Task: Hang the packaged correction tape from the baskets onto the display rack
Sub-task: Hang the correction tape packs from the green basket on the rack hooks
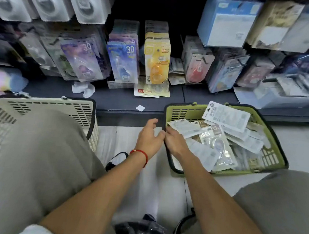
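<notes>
A green basket (pixel 178 111) stands on the floor at the right, heaped with several packs of correction tape (pixel 215 145), most of them white or silver. My right hand (pixel 175 143) reaches over the basket's left rim, and its fingertips pinch the near corner of a white pack (pixel 185 127). My left hand (pixel 149 137), with a red cord at the wrist, hovers just left of the basket with relaxed fingers, its thumb touching my right hand. The display rack (pixel 156 62) ahead carries hanging rows of yellow, blue (pixel 122 61) and purple (pixel 81 60) packs.
A cream basket (pixel 59 108) stands at the left, partly hidden behind my left knee. On the dark shelf base (pixel 114 99) lie crumpled paper (pixel 83 90) and flat loose packs (pixel 151 92). More packs with red tape (pixel 197 67) hang to the right. A black bag (pixel 140 231) lies between my legs.
</notes>
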### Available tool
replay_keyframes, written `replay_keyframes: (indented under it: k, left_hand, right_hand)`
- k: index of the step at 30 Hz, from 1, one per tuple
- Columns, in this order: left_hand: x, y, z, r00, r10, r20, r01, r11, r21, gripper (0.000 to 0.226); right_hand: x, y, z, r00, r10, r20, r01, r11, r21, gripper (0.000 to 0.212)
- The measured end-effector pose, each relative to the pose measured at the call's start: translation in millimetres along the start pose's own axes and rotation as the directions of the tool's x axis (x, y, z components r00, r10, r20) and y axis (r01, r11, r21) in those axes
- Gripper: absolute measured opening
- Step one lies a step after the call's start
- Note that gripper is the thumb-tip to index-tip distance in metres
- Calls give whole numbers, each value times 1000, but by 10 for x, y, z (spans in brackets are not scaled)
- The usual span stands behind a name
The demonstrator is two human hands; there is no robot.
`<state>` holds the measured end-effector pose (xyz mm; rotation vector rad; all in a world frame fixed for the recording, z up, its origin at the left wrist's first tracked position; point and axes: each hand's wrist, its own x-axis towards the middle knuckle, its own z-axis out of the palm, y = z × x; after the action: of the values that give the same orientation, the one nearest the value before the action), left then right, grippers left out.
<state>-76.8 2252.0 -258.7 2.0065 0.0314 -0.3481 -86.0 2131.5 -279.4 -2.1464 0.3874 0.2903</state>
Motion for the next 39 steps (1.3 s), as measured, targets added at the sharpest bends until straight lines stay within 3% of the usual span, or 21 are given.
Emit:
replay_keyframes:
  k: [2,4,7,10,12,15,18,22,24,27,31,32,34,36,39]
  left_hand:
    - [95,6,84,977,-118,-179,102,990,-98,44]
    - [230,-39,135,935,-231,-268,214,972,-94,46]
    - [387,-219,159,912,-324,-250,328,944,-26,51]
    - [446,-426,150,939,-272,-212,299,948,106,44]
    - [451,-553,165,954,-221,-201,251,958,138,43]
    - [508,-676,155,962,-157,-225,194,969,153,47]
    - [664,-690,77,965,-103,-240,151,970,190,49]
    - [812,-666,-114,961,-88,-264,165,944,285,48]
    - [840,-692,-220,945,-87,-317,202,914,351,48]
    - [852,-690,-357,896,-146,-420,312,879,361,50]
    - [826,-571,-455,830,-273,-487,432,866,252,57]
    - [799,-536,-461,831,-273,-485,432,865,253,59]
    - [722,-465,-460,849,-247,-467,408,868,284,62]
    - [651,-386,-440,879,-196,-435,358,873,330,66]
    - [550,-280,-408,920,-140,-365,284,881,378,71]
  right_hand:
    - [0,-72,-31,986,-154,66,158,986,-58,42]
    - [32,-111,-207,974,-222,-37,219,973,-74,43]
    - [71,4,-653,899,-190,-394,156,981,-116,31]
    - [94,363,-1219,766,-49,-641,-96,977,-190,27]
    - [139,702,-1526,763,76,-641,-291,927,-236,33]
    - [208,1189,-1779,804,248,-541,-451,847,-282,53]
    - [366,1459,-1810,743,421,-520,-587,783,-204,74]
    - [529,1400,-1489,632,408,-659,-625,771,-122,71]
    - [544,1309,-1293,611,389,-690,-631,766,-127,71]
    - [540,1166,-1060,651,369,-663,-617,767,-179,84]
    - [513,1016,-969,724,385,-572,-575,795,-193,85]
    - [495,968,-981,739,352,-574,-536,824,-184,86]
    - [494,866,-1003,794,117,-596,-354,886,-298,76]
    - [580,744,-1025,894,-64,-444,-182,854,-488,63]
    - [675,630,-1079,980,-13,-198,-101,825,-556,41]
